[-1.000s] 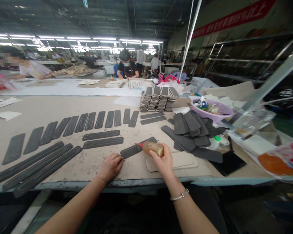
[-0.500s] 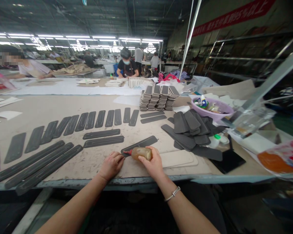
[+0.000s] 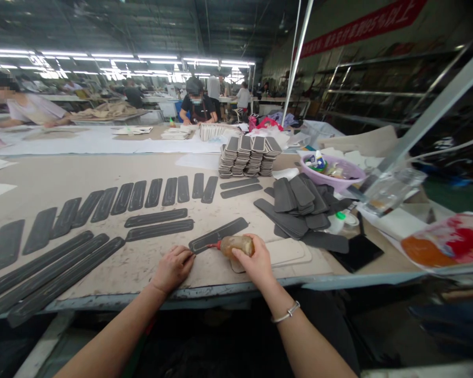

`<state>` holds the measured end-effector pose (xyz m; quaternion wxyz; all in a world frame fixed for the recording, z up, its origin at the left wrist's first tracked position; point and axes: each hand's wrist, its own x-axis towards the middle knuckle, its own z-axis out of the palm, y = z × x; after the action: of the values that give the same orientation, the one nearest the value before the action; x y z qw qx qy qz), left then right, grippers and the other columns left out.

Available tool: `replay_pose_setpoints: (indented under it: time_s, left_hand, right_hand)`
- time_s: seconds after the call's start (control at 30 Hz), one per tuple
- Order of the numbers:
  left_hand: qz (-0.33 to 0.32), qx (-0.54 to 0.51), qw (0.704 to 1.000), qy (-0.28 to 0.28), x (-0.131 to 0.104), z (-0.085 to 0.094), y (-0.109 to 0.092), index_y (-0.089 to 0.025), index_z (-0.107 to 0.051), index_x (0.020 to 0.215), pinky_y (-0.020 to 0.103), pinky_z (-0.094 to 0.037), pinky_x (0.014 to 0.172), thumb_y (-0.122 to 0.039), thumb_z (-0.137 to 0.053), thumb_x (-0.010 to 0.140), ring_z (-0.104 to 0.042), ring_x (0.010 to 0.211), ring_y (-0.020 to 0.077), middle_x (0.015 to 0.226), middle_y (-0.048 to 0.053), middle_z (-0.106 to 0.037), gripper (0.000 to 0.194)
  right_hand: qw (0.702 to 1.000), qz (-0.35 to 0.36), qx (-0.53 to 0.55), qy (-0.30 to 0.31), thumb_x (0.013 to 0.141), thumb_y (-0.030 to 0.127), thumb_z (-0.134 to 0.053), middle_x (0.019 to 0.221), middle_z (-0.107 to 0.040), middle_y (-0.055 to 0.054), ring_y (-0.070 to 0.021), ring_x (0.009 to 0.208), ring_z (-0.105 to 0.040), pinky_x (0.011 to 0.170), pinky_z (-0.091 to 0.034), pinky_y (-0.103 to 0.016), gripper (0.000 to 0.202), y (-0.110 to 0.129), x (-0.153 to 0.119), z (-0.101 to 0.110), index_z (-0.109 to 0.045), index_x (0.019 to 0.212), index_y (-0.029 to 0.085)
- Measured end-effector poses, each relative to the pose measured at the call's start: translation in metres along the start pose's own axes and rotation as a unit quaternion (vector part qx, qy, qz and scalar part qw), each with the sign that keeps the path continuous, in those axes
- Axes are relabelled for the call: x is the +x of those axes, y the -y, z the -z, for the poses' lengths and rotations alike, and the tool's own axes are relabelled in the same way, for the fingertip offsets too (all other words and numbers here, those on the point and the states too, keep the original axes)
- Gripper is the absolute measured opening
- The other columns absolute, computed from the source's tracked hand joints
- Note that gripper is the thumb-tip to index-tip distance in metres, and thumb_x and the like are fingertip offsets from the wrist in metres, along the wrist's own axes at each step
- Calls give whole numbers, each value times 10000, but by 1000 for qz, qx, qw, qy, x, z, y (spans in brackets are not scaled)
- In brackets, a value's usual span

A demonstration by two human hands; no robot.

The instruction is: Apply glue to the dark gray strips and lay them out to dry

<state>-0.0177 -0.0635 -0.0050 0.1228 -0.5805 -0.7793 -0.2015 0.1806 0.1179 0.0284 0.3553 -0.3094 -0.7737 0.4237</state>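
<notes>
My right hand is wrapped around a squeeze glue bottle with amber contents, tipped onto its side. Its red nozzle points left, at the surface of a dark grey strip lying slantwise on the table. A thin shiny line of glue runs round the strip's left part. With bent fingers held together, my left hand pins the strip's near left end at its edge. Pale flat pieces lie partly beneath the bottle and right hand.
Several dark strips with shiny lines lie in rows to the left. Loose dark pieces are heaped at right, before a purple basin. Stacked pieces stand farther back. A metal post slants at right. Co-workers sit beyond.
The nozzle has moved right along the strip, and more of the glue line shows on its left end. My left hand stays at that end. The whole view has shifted slightly.
</notes>
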Motion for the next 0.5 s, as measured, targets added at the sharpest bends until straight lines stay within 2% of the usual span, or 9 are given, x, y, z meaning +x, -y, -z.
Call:
replay_pose_setpoints:
  time_s: [0.13, 0.3, 0.4, 0.5]
  left_hand:
    - [-5, -2, 1000, -2, 0, 0, 1, -175, -637, 803, 321, -467, 784, -256, -481, 872, -550, 812, 182, 846, 63, -625, 189]
    - [-6, -7, 1000, -8, 1, 0, 2, -179, -629, 817, 327, -470, 815, -266, -478, 876, -560, 862, 188, 917, 70, -626, 184]
    - [-3, -13, 1000, -3, 1, -1, 3, -181, -621, 832, 332, -470, 823, -270, -482, 873, -563, 866, 190, 921, 68, -627, 170]
    - [0, -23, 1000, 1, 1, -2, 4, -180, -617, 838, 331, -471, 823, -270, -484, 871, -567, 863, 190, 909, 67, -629, 164]
  right_hand:
    - [997, -34, -35, -54, 685, 376, -665, 953, -598, -39, -224, 902, -558, 822, -446, -357, 398, -12, 12, 24, -552, 1029, 212]
    - [980, -9, -121, -156, 682, 406, -650, 950, -579, -73, -247, 907, -539, 819, -433, -384, 411, -27, 28, 47, -561, 1023, 195]
    - [972, -3, -133, -192, 676, 412, -653, 955, -570, -81, -258, 923, -528, 825, -430, -399, 425, -31, 34, 51, -562, 1029, 192]
    - [981, 10, -79, -180, 680, 405, -666, 994, -570, -75, -247, 946, -527, 846, -432, -392, 426, -29, 32, 42, -558, 1035, 197]
